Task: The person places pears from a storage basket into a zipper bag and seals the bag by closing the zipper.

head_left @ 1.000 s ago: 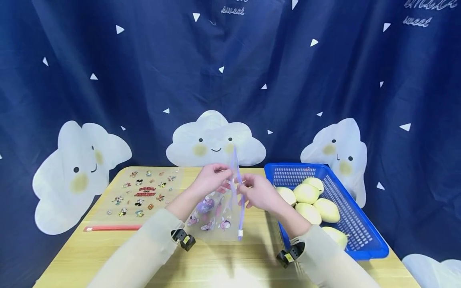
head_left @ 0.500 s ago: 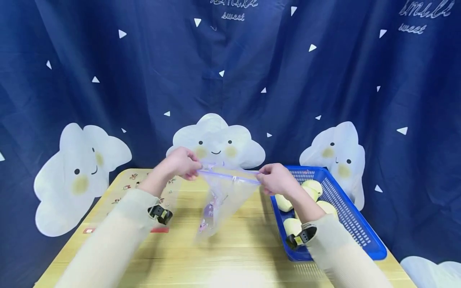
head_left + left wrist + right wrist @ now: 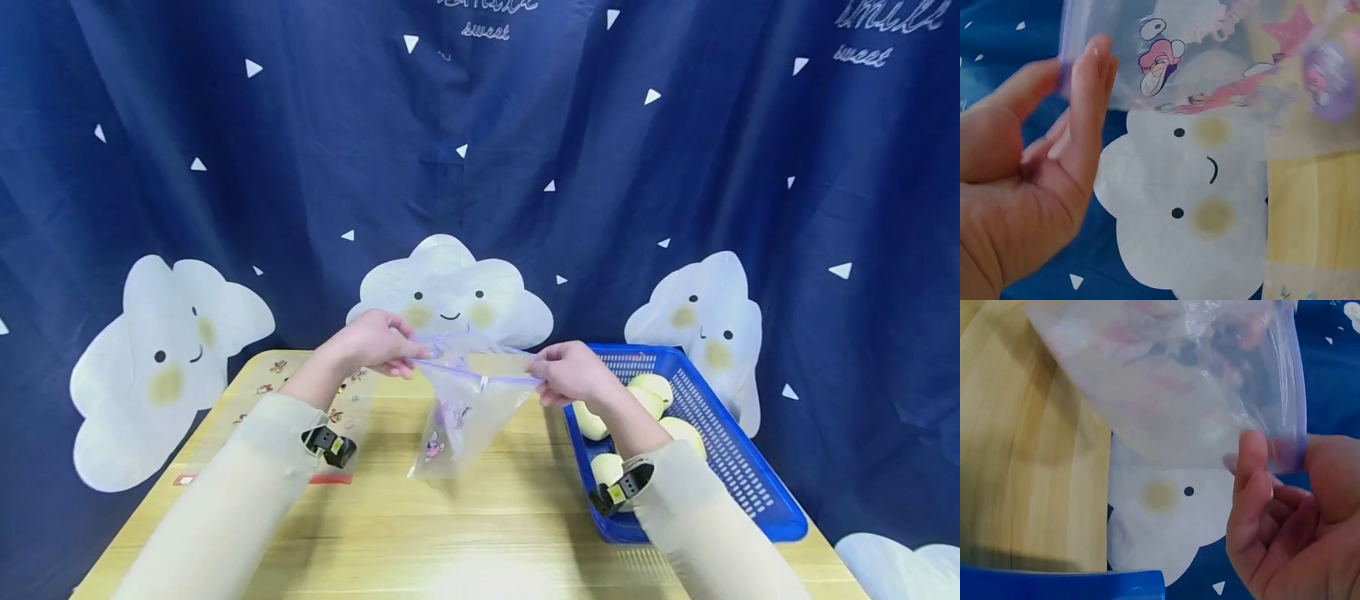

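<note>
A clear zipper bag (image 3: 472,417) with purple zip edges and pink and purple cartoon prints hangs above the table, its mouth spread apart. At the bag's left top corner, my left hand (image 3: 378,343) pinches the edge between thumb and fingers. The opposite corner is pinched by my right hand (image 3: 572,372), close to the blue basket. A white slider sits on the near zip edge. In the left wrist view the printed bag (image 3: 1210,56) stretches away from the fingertips; the right wrist view shows its purple rim (image 3: 1297,381) between thumb and fingers.
A blue plastic basket (image 3: 731,450) with several pale yellow-green fruits (image 3: 651,390) stands on the right of the wooden table (image 3: 450,533). Another clear printed bag (image 3: 255,375) with a red slider strip (image 3: 330,479) lies flat at left, partly behind my left arm. A dark blue curtain hangs behind.
My hands have moved apart, left hand leftward and right hand rightward, turning the bag so its zip runs crosswise. The mouth has parted wider since half a second ago.
</note>
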`<state>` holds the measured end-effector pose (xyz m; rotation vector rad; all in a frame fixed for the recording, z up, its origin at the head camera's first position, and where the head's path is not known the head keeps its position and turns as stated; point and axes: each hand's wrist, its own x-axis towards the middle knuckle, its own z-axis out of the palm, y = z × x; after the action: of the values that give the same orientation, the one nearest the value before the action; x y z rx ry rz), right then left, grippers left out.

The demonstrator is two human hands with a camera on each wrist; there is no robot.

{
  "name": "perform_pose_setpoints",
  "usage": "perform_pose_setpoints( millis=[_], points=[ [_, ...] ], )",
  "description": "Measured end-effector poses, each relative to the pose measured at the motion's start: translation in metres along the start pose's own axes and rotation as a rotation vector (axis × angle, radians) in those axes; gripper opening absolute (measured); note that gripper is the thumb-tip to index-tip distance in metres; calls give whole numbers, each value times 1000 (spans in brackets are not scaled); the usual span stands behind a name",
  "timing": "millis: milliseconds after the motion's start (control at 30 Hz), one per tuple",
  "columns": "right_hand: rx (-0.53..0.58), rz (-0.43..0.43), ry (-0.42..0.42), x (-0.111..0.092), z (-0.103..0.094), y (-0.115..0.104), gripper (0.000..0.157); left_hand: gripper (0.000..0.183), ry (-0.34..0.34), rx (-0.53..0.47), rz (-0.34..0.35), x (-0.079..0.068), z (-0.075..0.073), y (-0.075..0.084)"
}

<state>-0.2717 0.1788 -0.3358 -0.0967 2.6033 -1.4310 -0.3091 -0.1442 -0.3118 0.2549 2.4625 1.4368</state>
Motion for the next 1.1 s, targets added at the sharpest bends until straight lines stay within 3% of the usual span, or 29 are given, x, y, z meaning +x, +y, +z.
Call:
perform_pose_setpoints(
  millis=[67,100,233,367,600,867,967,1100],
  points=[
    [-10,-29,-39,-1,-1,3,27,44,-116,-151,0,2,-2,-5],
    [-14,-38,-39,0,-1,5,28,47,-136,-197,7,3,-1,-7],
    [-16,-32,9,1,-1,13,27,42,-96,-228,30,3,3,-23],
    [-13,-41,8,3,0,22,33,42,-70,-267,76,4,17,-34],
    [-34,-92,23,-6,-4,17,48,38,7,-406,118,1,38,-27],
    [-430,-221,152,-53,-52,41,51,41,12,-418,128,-5,47,-16],
    [-470,-232,126,-65,-59,59,51,41,19,-431,125,-6,48,-17],
    [-557,-219,25,-80,-58,84,55,41,6,-451,123,-5,52,-20]
  ],
)
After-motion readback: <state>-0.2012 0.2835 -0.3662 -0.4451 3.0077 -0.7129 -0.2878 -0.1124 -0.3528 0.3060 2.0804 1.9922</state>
